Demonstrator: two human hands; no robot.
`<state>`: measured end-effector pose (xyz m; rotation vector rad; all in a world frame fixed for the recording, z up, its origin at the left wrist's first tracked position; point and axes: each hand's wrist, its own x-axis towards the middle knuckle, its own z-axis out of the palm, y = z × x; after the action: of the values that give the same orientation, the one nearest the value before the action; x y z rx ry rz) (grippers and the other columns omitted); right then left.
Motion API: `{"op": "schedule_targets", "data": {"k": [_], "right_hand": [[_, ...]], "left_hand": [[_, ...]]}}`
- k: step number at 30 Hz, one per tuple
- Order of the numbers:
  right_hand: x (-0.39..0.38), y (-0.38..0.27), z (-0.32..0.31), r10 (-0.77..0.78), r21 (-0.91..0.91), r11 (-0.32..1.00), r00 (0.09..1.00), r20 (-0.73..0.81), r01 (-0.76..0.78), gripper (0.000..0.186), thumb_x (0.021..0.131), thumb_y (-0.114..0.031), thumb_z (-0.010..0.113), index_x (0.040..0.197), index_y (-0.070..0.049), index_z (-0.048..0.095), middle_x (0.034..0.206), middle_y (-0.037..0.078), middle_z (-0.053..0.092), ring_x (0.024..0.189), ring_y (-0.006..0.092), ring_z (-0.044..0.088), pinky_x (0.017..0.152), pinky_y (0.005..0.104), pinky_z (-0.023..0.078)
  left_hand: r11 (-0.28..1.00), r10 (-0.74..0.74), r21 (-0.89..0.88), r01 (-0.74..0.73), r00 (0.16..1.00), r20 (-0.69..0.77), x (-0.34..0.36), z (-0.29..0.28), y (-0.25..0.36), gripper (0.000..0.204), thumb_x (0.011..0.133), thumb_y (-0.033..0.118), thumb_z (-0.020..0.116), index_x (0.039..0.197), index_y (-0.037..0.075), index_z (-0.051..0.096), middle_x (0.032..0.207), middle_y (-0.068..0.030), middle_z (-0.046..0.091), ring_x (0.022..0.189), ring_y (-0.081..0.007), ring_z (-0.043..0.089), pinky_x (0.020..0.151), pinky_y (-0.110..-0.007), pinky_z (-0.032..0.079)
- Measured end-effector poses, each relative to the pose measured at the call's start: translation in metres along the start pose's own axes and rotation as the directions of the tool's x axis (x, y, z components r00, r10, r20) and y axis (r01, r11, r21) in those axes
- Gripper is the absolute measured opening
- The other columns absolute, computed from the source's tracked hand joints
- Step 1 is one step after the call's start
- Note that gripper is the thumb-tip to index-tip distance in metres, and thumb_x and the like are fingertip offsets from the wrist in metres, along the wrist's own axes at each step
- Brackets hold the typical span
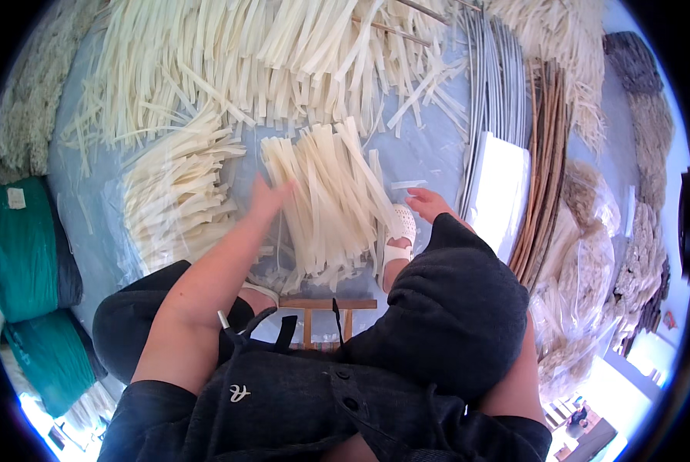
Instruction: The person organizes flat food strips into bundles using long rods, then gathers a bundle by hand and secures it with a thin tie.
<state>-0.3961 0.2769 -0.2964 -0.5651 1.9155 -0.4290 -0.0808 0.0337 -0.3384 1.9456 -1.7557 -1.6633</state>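
On the pale blue floor sheet (430,154), directly ahead of the seated person, lies a loose bundle of flat cream strips (329,196), fanned out with its near ends by the feet. Left hand (268,196): fingers spread open, palm pressed flat on the left edge of this bundle, gripping nothing. Right hand (430,204): open and relaxed, fingers lightly curled, empty, hovering just right of the bundle above a white perforated sandal (399,231). A second, shorter bundle of cream strips (172,200) lies just left of the first, and a large untidy heap of longer strips (268,54) fills the far side of the sheet. Containers: clear plastic bags (584,262) at right hold pale fibrous material; their exact contents cannot be told. Beside them run a sheaf of grey rods (499,92), a white flat panel (503,192) and a bundle of brown canes (545,154). At far left stand two teal fabric rolls (21,254). A small wooden stool (322,308) shows between the knees. The person's dark-clad right knee (453,308) blocks sight of the floor at lower right.
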Motion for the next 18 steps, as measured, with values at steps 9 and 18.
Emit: {"op": "schedule_targets", "data": {"k": [9,18], "right_hand": [[-0.072,0.058,0.005,0.035,0.224,0.973,0.997,0.069,-0.049,0.054,0.087,-0.038,0.066,0.129,-0.006,0.056,0.122,0.012,0.063,0.114,0.0216,0.058,0.098,0.0350,0.044],[-0.158,-0.109,-0.080,-0.264,0.310,0.908,0.960,-0.096,0.281,0.052,0.087,-0.044,0.066,0.122,-0.007,0.061,0.116,0.006,0.066,0.107,0.0173,0.060,0.093,0.0330,0.045]], "left_hand": [[0.958,0.262,-0.122,-0.258,0.965,0.020,-0.052,-0.147,0.117,0.066,0.084,0.032,0.070,0.140,0.006,0.046,0.141,-0.0143,0.048,0.131,-0.0268,0.044,0.106,-0.039,0.035],[0.849,0.518,0.044,-0.527,0.845,0.137,-0.222,-0.283,0.164,0.046,0.091,0.033,0.061,0.132,0.015,0.056,0.127,-0.0010,0.058,0.116,-0.0131,0.050,0.097,-0.031,0.038]]}}
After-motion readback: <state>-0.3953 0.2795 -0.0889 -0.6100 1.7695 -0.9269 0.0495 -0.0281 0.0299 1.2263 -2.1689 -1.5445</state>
